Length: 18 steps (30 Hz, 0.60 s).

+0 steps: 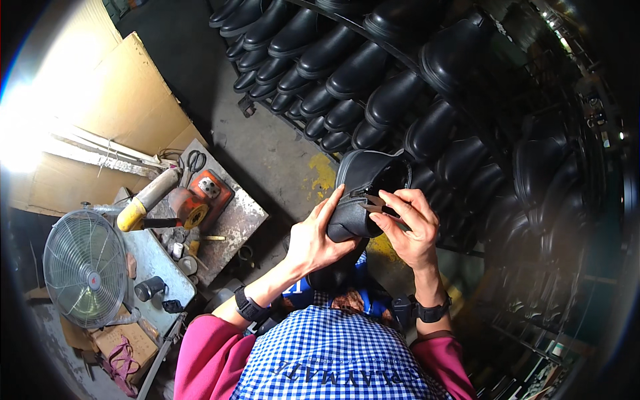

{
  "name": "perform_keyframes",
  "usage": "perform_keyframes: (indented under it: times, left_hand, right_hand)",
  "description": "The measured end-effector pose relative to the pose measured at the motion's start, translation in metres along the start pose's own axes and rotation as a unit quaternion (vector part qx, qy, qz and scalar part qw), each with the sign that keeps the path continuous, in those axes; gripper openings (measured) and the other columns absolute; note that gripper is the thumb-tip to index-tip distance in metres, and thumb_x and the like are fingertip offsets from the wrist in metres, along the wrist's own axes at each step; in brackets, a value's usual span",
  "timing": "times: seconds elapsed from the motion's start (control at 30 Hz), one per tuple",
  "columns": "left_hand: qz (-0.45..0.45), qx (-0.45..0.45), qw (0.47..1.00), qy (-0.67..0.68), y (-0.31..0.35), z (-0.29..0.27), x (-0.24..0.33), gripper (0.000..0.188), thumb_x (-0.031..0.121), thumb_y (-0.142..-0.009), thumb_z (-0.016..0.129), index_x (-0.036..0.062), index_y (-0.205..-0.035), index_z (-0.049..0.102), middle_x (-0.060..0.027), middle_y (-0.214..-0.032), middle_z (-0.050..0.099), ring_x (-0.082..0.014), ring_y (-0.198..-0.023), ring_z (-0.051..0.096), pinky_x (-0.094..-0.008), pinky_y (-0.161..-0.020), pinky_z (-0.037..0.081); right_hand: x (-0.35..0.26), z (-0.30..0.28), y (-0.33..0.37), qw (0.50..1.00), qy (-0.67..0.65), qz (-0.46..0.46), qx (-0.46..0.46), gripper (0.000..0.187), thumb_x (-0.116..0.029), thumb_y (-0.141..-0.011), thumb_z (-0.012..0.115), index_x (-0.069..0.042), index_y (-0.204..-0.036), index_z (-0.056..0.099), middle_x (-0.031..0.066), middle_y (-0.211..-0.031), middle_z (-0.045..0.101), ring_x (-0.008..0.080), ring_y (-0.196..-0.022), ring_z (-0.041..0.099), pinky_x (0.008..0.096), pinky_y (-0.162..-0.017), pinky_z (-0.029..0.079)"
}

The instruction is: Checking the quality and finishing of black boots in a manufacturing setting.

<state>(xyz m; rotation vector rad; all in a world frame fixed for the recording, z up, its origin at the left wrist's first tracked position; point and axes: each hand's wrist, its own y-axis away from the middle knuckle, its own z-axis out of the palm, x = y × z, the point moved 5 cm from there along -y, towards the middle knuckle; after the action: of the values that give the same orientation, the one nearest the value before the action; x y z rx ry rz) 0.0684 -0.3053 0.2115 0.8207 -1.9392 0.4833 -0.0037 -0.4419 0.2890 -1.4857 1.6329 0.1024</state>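
In front of my body I hold a black leather boot [353, 217], its dark opening facing right. My left hand [319, 237] is closed around the boot's near left side, thumb and fingers pressed on the leather. At the opening's near edge, my right hand [412, 227] pinches a slim metal tool [375, 202] with a narrow tip. The tip touches or almost touches the leather rim; its exact kind is too small to tell.
Racks of black boots [360, 70] fill the far side and right. To the left, a worn metal table [233, 223] bears scissors [195, 162], a yellow-grey power tool [148, 199] and an orange-red machine [207, 193]. A round fan [87, 267] stands at its near left, before cardboard sheets [127, 100].
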Motion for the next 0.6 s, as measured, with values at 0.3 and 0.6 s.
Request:
perform_keyframes:
  times: [0.3,0.6]
  left_hand:
    - [0.008,0.000,1.000,-0.007,0.003,0.002,0.003,0.085,0.030,-0.057,0.069,0.0143,-0.131,0.030,-0.0213,-0.110,0.051,-0.0364,-0.093,0.056,-0.0390,-0.078,0.048]
    - [0.029,-0.025,0.999,0.026,-0.004,0.009,0.021,0.084,0.028,-0.057,0.072,0.0117,-0.129,0.033,-0.0174,-0.111,0.053,-0.0306,-0.097,0.056,-0.0347,-0.083,0.046]
  right_hand:
    - [0.000,-0.006,0.003,1.000,-0.007,0.022,-0.015,0.025,-0.008,-0.068,0.071,0.000,-0.091,0.063,0.0069,-0.079,0.055,0.0155,-0.064,0.057,0.0239,-0.052,0.048]
    - [0.023,-0.043,0.034,0.939,-0.205,0.150,0.232,0.013,-0.002,-0.076,0.060,0.001,-0.089,0.061,0.0002,-0.077,0.055,0.0024,-0.062,0.044,0.0151,-0.054,0.034]
